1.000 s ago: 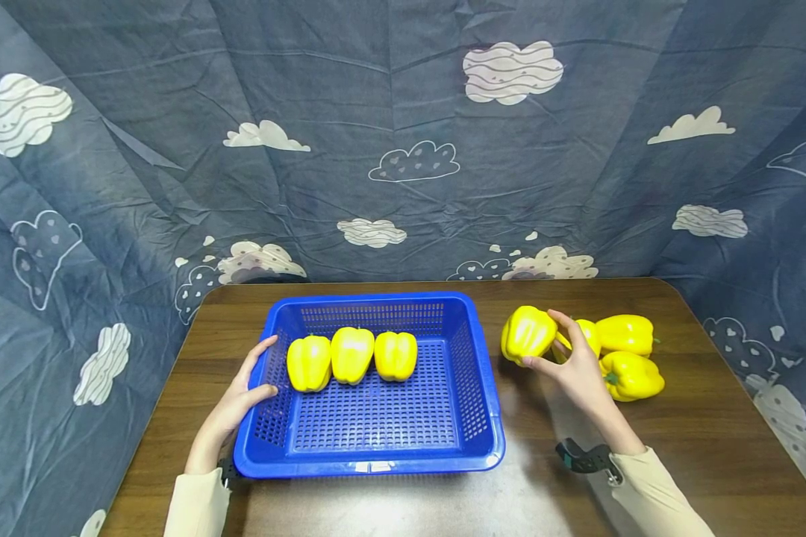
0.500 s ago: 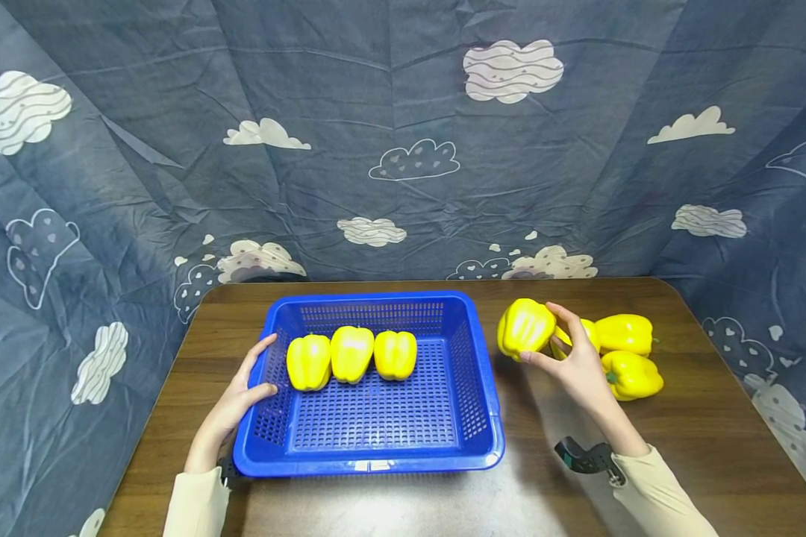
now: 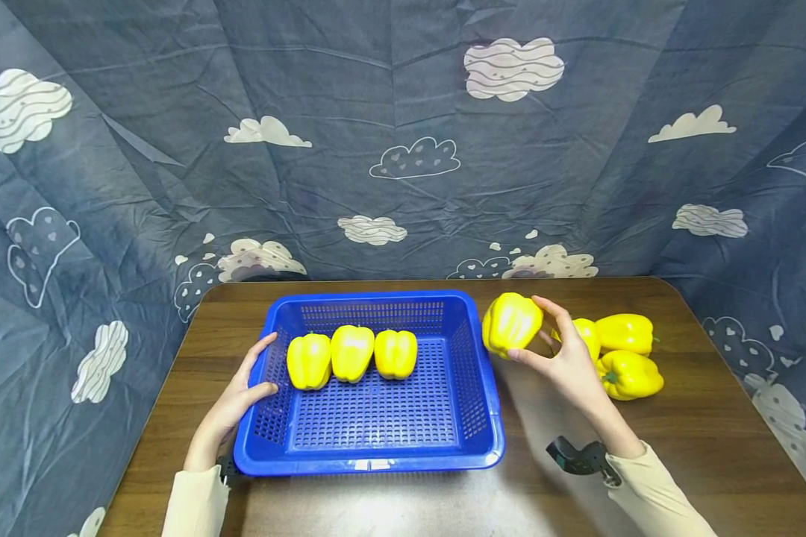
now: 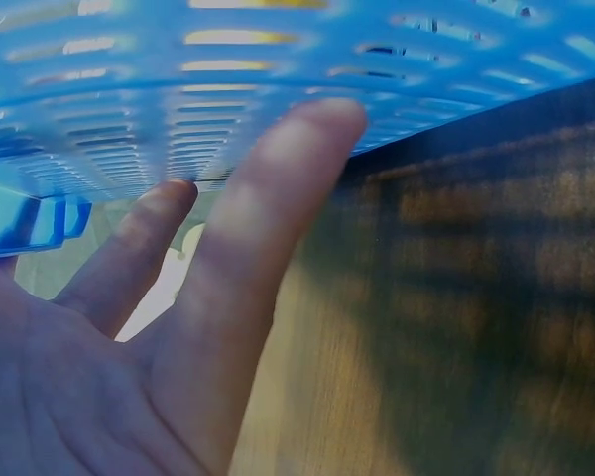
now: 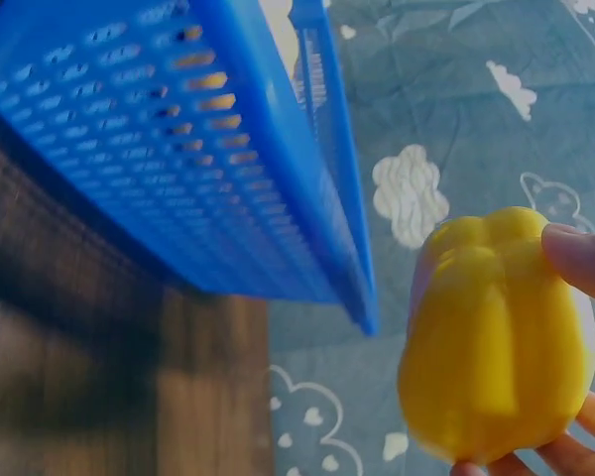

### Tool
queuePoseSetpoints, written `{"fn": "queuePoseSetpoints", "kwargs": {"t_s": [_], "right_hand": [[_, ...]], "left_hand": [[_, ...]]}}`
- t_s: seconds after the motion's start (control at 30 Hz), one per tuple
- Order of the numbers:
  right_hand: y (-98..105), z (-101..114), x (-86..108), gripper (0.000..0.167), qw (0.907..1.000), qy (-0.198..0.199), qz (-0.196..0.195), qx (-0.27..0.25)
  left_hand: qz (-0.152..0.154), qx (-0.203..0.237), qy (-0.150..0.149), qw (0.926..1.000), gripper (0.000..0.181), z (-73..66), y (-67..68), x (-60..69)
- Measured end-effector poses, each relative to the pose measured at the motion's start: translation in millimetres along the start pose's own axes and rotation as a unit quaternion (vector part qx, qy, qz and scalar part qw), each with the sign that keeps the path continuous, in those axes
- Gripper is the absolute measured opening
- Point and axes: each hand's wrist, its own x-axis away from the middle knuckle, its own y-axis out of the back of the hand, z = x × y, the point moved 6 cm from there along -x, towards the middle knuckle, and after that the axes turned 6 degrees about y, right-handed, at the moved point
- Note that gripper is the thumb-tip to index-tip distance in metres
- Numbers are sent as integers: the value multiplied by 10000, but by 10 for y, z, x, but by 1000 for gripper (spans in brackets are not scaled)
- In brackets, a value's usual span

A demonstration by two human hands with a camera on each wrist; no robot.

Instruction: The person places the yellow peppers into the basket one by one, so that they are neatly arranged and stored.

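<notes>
Three yellow bell peppers (image 3: 352,354) sit in a row inside the blue plastic basket (image 3: 376,468), toward its back. My left hand (image 3: 230,405) grips the basket's left rim, thumb and a finger over the edge. In the left wrist view, other fingers (image 4: 228,238) lie against the outside of the slotted wall. Another yellow bell pepper (image 3: 512,325) is held by my right hand (image 3: 571,368) just off the basket's right rim, between thumb and fingers. In the right wrist view, this bell pepper (image 5: 496,347) appears raised beside the basket (image 5: 258,149).
Three more yellow bell peppers (image 3: 625,333) are grouped on the wooden table (image 3: 705,440) to the right, one partly hidden behind my right hand. A dark blue cloth (image 3: 416,89) with white clouds hangs behind the table and along both sides.
My right hand has lifted its bell pepper a little and carried it left, to the basket's right rim. My left hand and the basket have stayed in place.
</notes>
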Motion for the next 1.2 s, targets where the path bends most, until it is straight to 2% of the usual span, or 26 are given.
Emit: {"fn": "queuePoseSetpoints", "kwargs": {"t_s": [0.3, 0.83, 1.2], "right_hand": [[-182, 157, 0, 83, 9978, -92, 306, -581], [-617, 415, -23, 82, 9959, 342, 698, -459], [-976, 672, -21, 83, 9908, 494, 1003, -762]], "left_hand": [[-18, -66, 85, 9999, 79, -18, -9, 9], [49, -104, 83, 9999, 79, -4, 7, -4], [70, -18, 54, 10000, 79, -28, 0, 6]]}}
